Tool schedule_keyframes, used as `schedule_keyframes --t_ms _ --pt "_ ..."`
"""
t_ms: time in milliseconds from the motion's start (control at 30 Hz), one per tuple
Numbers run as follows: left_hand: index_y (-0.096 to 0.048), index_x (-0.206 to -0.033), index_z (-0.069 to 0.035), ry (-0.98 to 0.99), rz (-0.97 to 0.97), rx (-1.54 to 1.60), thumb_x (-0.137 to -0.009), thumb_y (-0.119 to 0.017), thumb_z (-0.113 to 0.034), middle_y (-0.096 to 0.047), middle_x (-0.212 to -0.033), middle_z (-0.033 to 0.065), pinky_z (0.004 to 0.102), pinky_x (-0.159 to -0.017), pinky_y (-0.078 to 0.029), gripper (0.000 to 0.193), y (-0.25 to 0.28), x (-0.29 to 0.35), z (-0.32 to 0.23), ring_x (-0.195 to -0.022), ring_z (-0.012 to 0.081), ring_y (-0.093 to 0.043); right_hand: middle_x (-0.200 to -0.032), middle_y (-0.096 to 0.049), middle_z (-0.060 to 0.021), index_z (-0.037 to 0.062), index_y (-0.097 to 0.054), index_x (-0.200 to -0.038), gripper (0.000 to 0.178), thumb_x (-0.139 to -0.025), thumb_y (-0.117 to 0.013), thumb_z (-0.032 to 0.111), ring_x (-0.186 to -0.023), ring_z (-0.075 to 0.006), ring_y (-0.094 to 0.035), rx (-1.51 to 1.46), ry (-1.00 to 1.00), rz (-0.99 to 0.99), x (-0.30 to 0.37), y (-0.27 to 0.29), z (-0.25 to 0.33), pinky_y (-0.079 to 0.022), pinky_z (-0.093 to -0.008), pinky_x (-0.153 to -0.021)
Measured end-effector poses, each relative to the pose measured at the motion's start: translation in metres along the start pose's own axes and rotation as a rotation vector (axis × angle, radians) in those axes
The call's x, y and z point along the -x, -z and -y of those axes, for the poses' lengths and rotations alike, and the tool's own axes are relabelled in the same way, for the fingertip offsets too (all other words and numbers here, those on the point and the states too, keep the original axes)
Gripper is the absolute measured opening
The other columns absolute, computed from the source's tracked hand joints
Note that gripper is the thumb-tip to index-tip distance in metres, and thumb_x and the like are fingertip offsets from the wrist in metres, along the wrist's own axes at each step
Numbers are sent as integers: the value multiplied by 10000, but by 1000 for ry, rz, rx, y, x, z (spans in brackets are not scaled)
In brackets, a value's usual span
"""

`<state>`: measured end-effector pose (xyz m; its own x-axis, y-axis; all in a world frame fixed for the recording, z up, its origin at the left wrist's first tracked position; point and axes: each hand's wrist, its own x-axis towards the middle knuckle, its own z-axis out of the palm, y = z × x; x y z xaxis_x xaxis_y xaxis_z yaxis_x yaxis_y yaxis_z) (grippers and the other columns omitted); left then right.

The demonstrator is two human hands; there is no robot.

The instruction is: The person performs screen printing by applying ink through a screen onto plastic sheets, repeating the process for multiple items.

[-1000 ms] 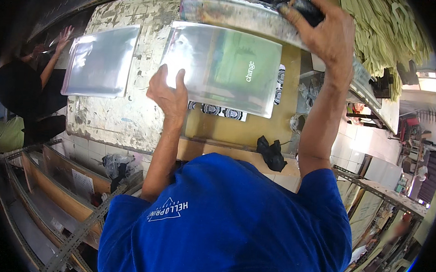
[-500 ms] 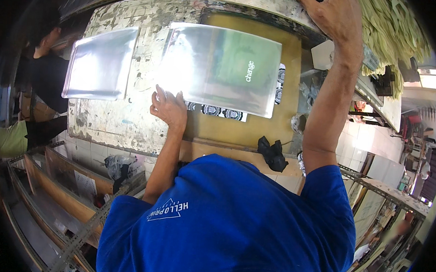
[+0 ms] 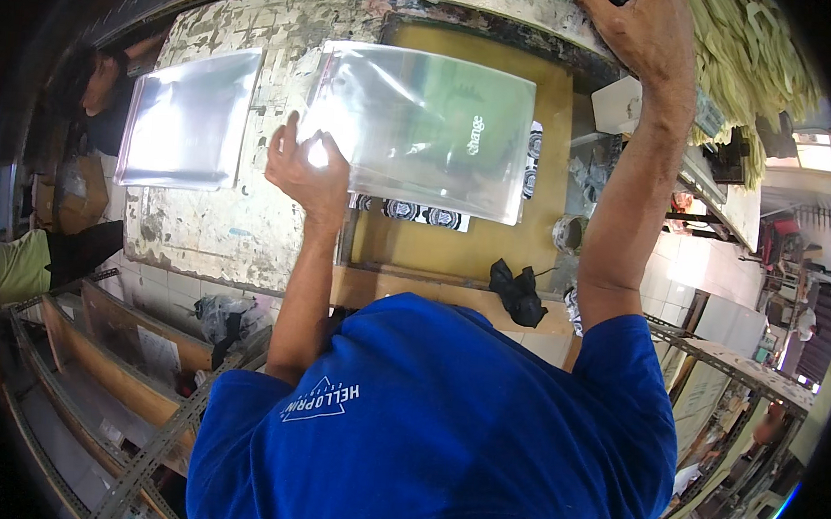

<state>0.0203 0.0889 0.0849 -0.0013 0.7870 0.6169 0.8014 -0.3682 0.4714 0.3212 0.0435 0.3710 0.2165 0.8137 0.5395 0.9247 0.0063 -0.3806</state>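
My left hand [image 3: 309, 171] is at the lower left edge of a stack of clear plastic sleeves [image 3: 420, 166]. Its thumb and a finger come together on the plastic there, while the other fingers stand apart. The top sleeve has white lettering over a pale green area and is creased near the hand. Up at the far right, my right hand [image 3: 639, 32] rests beside a dark thing by the board's far edge. Its fingertips are cut off by the picture's top, so its grip is hidden.
Another shiny clear stack [image 3: 190, 121] lies left on the paint-stained table [image 3: 276, 233]. A yellow screen frame [image 3: 552, 173] and a black-and-white printed sheet [image 3: 427, 215] lie under the sleeves. A black cloth [image 3: 519, 295] hangs at the near edge. A person [image 3: 105, 88] is at the left.
My left hand has moved up and left, its thumb and finger closing at the sleeve's edge. Creases show in the top sleeve. The person at the left has shifted.
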Motion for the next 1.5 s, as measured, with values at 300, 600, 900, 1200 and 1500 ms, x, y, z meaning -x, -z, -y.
schedule_keyframes --t_ms 300,600,900,1200,1500 --pt "-783 -974 49 358 -99 396 -894 -722 -81 -688 -1324 164 401 -951 -531 164 22 -80 101 -1145 293 -687 -903 -769 -171 10 -773 -1056 412 -805 -838 330 -809 -275 -725 45 -45 -3 0 4 -1 -552 -374 -765" --pt "-681 -1141 136 503 -407 389 -917 -719 -36 -703 -1197 185 329 -884 -576 285 89 -76 273 -985 245 -694 -809 -748 -141 0 -774 -993 403 -803 -848 347 -732 -252 -686 -21 -66 44 1 -1 3 -533 -375 -721" --pt "-673 -1180 95 638 -476 591 -907 -723 -35 -712 -1110 169 381 -804 -616 306 115 -108 318 -944 251 -703 -1017 -731 -206 -14 -754 -1048 450 -786 -868 333 -947 -296 -691 168 -106 -69 -1 -4 4 -538 -383 -841" --pt "-713 -992 102 755 -592 526 -834 -769 -50 -714 -988 194 386 -667 -655 225 139 -165 415 -800 266 -704 -1018 -730 -215 -24 -741 -1040 437 -783 -866 307 -954 -334 -692 131 -30 -109 -2 -8 -2 -535 -402 -855" --pt "-774 -845 -10 1045 -659 85 -774 -818 -68 -720 -726 141 393 -514 -595 102 144 -151 451 -640 252 -701 -975 -729 -219 -39 -745 -1052 515 -793 -849 394 -929 -337 -687 223 -14 -131 -1 -8 -7 -530 -408 -842"
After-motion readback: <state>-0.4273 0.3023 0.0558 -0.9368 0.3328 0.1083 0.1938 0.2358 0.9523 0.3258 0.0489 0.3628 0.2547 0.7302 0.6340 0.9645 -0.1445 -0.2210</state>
